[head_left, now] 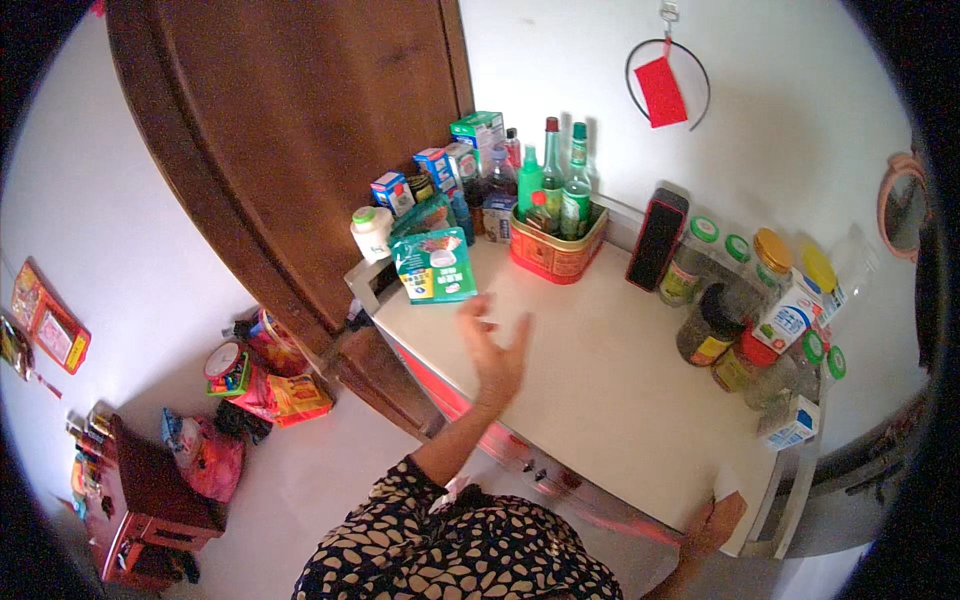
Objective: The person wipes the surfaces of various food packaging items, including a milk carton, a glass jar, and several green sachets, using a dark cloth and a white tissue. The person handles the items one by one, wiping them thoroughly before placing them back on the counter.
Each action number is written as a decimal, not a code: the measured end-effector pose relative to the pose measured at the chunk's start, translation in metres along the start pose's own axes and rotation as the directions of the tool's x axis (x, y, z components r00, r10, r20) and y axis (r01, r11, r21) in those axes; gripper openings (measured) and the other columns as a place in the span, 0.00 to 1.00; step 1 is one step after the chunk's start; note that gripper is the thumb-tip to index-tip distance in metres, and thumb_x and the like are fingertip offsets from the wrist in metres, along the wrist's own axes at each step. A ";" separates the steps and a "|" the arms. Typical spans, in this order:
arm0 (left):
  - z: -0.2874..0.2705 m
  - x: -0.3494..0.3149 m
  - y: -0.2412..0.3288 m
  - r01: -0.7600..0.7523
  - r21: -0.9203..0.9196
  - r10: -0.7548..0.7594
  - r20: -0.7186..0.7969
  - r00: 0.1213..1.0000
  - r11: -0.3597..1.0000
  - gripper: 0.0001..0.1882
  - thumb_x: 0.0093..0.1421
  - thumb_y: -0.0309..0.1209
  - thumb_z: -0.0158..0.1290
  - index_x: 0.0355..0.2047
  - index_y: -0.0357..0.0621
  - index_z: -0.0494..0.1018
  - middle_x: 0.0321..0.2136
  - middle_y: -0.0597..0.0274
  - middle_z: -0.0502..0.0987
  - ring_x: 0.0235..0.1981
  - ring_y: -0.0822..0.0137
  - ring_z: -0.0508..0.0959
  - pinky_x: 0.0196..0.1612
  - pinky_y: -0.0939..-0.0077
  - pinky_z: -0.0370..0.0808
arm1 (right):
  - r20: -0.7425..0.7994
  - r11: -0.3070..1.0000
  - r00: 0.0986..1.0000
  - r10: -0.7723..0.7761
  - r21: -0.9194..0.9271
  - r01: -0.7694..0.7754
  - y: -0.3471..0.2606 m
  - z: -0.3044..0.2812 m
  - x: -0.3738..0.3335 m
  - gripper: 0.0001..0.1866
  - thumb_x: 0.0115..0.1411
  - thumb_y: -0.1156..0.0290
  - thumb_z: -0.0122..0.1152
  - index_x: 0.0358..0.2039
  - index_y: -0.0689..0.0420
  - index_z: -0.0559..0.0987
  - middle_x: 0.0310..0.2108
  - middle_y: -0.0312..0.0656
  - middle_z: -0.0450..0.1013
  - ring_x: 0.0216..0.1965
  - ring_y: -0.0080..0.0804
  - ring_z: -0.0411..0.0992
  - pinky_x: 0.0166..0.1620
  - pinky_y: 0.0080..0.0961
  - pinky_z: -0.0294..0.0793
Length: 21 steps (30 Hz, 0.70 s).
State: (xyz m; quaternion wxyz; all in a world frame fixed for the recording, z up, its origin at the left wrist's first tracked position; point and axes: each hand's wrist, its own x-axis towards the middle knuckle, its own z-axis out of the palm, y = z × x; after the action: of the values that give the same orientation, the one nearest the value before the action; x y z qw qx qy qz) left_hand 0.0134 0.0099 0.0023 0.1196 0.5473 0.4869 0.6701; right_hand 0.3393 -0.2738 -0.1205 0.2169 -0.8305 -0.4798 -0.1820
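Note:
My left hand [494, 352] hovers over the front left of a white-topped cabinet [600, 380], its fingers apart and nothing in them. Just beyond the fingertips stands a green and white pouch [436, 268], apparently not touched. At the cabinet's near right corner is my right hand [712, 524], its fingers closed. A small pale patch, perhaps cloth or paper, shows at its fingers, too indistinct to name. Behind the pouch are a white bottle with a green cap [372, 232] and several small boxes. A red and gold tin [558, 258] holds several green bottles [577, 185].
A black and red upright device [657, 240] stands against the wall. Capped jars [686, 265], a dark jar [708, 328] and cartons [790, 315] line the right side. A wooden door [300, 130] rises at left; bags [205, 455] and a small wooden cabinet [150, 490] are on the floor.

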 end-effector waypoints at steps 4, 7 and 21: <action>-0.054 0.043 -0.072 0.090 0.166 -0.062 -0.168 0.984 0.982 0.35 0.49 0.29 0.60 0.53 0.37 0.54 0.48 0.53 0.61 0.48 0.59 0.63 0.45 0.67 0.64 | -0.021 0.999 1.000 -0.002 -0.038 0.001 -0.035 -0.010 0.011 0.22 0.55 0.73 0.45 0.48 0.72 0.65 0.50 0.62 0.61 0.53 0.59 0.56 0.57 0.47 0.53; -0.073 0.065 -0.112 0.189 0.106 -0.178 -0.113 0.978 0.976 0.34 0.48 0.28 0.60 0.52 0.36 0.55 0.48 0.51 0.62 0.49 0.59 0.63 0.49 0.65 0.62 | -0.078 0.993 0.992 -0.101 0.060 0.105 -0.075 -0.039 0.033 0.20 0.51 0.79 0.45 0.45 0.73 0.67 0.48 0.61 0.63 0.51 0.57 0.58 0.54 0.46 0.57; -0.089 0.083 -0.099 0.242 -0.275 -0.171 0.259 0.951 0.930 0.17 0.53 0.23 0.53 0.43 0.36 0.61 0.34 0.60 0.70 0.34 0.70 0.71 0.40 0.77 0.70 | -0.187 0.998 0.982 0.019 0.062 -0.007 -0.127 -0.013 0.015 0.21 0.50 0.83 0.46 0.48 0.68 0.67 0.47 0.57 0.64 0.49 0.55 0.60 0.53 0.44 0.59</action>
State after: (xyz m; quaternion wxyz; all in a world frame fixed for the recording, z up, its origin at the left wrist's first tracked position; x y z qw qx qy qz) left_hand -0.1299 0.0704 -0.0170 0.3281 0.5416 0.4162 0.6525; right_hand 0.2336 -0.2133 -0.0783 0.2874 -0.8058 -0.4572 -0.2432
